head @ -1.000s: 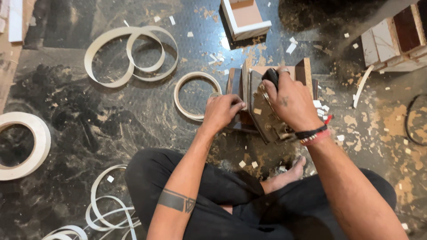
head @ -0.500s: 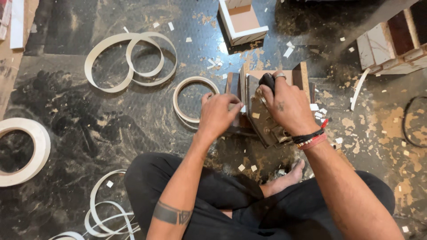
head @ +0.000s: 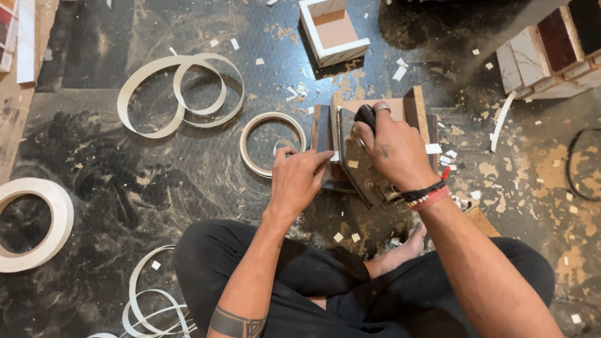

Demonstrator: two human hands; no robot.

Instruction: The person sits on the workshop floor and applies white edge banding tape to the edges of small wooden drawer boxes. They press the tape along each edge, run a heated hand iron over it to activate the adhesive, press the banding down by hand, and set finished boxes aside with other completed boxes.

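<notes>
My right hand (head: 395, 149) is shut on the black handle of a metal iron (head: 358, 170). The iron's plate is pressed against the side of a small wooden box (head: 416, 105) standing on the floor before my crossed legs. My left hand (head: 297, 181) rests on the box's left edge beside the iron's plate, its fingers pinching there at a thin white strip. A beaded bracelet and a red thread sit on my right wrist.
A ring of white edge strip (head: 249, 135) lies just left of the box, with larger loose coils (head: 181, 94) beyond it. A thick white roll (head: 59, 219) lies far left and loose strip (head: 144, 300) near my knee. A white open box (head: 332, 31) and stacked boxes (head: 551, 50) stand behind. Chips litter the floor.
Both hands stay at the box and the iron with only small movement. The view has shifted a little.
</notes>
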